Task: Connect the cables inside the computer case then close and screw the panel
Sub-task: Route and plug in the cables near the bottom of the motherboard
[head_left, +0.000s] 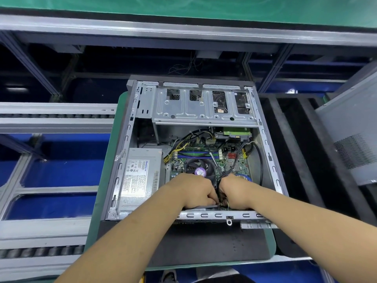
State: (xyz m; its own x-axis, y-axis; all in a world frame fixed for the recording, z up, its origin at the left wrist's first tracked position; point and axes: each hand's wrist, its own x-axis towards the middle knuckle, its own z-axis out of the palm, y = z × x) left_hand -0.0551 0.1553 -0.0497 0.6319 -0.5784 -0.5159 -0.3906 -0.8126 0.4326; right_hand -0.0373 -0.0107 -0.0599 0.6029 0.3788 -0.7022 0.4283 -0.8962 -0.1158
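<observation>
- Computer case [130,144] lies open on a green mat [114,152].
- My left hand [193,190] and right hand [234,190] curl around black cables [230,166] near its near edge.

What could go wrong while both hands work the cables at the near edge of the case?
The black cable bundle crosses the CPU fan; left there, it may foul the blades. Both hands, left hand and right hand, hide the connector, so a misaligned plug could go unnoticed.
</observation>
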